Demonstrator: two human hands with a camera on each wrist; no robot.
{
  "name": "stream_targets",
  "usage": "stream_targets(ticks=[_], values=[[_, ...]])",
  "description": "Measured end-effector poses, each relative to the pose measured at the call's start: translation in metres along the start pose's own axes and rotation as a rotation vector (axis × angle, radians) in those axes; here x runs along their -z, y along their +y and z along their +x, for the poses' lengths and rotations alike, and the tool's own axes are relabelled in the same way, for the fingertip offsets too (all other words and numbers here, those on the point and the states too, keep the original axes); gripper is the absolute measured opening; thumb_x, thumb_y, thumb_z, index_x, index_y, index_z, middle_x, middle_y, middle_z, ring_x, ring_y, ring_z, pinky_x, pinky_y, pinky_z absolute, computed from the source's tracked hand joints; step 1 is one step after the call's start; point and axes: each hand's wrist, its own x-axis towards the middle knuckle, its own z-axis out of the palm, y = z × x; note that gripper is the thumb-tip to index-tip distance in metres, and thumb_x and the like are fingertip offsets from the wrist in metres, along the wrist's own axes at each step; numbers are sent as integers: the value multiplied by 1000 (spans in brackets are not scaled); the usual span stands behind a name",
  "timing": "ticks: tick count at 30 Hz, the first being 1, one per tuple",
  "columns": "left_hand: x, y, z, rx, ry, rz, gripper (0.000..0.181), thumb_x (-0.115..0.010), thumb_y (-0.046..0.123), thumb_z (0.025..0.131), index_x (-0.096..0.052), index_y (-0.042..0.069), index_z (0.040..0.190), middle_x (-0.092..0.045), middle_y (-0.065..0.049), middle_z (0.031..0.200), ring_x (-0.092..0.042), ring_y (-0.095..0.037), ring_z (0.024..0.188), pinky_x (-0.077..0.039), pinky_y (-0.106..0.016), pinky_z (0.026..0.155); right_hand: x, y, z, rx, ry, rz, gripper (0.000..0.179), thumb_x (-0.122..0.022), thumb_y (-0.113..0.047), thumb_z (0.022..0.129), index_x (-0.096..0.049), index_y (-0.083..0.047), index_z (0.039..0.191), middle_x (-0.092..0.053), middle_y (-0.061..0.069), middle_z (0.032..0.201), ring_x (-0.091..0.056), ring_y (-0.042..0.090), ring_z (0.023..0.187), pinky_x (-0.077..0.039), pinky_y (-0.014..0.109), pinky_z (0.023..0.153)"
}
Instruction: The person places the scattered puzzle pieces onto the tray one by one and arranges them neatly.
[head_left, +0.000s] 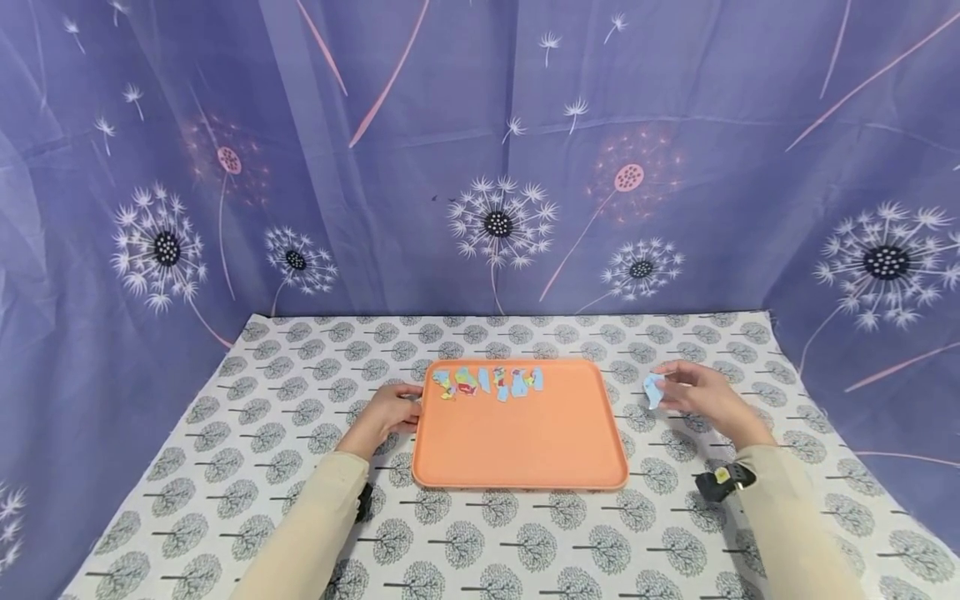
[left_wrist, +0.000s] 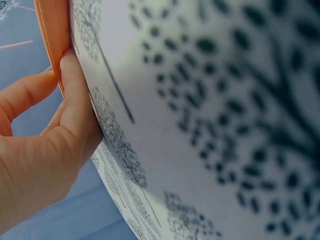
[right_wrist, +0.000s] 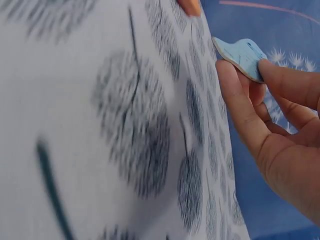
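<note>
An orange tray lies on the cloth-covered table. Its left rim is pinched between the thumb and fingers of my left hand; the left wrist view shows the tray edge between them. Several small, irregular jigsaw puzzle pieces in light blue, green, yellow and red sit in a row along the tray's far side, toward its left. Right of the tray, my right hand holds a light blue puzzle piece between thumb and fingertips, raised over the cloth.
A white cloth printed with grey trees covers the table. Behind and at both sides hangs a purple-blue curtain with dandelions. A black wrist strap sits at the right cuff.
</note>
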Motion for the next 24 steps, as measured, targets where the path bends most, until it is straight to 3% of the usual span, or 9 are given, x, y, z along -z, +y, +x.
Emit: stream_targets(ticks=[6,13,24], values=[[1,-1,-1,1,1,-3,50,-60,-7,85,-53,0,133,-65,-17,89,-64,-21,72,-60,-29,63,-17,-7,17,19,-15,67,43,-55,-10,97,-40,12,132,-54,16,110,-69,26,85,-58,41,82],[3,-3,1,-2,6,-10,50,-61,-6,84,-54,0,134,-66,-17,88,-64,-21,71,-60,-30,64,-33,-22,33,-9,-7,50,48,-54,-9,97,-37,9,138,-38,33,134,-68,38,90,-56,43,88],[2,-2,-1,-4,-10,-13,50,-60,-6,84,-53,-1,134,-64,-16,87,-62,-20,69,-60,-29,62,-62,-40,54,34,-11,96,50,-56,9,90,-38,13,137,-43,27,116,-65,23,82,-57,44,85]])
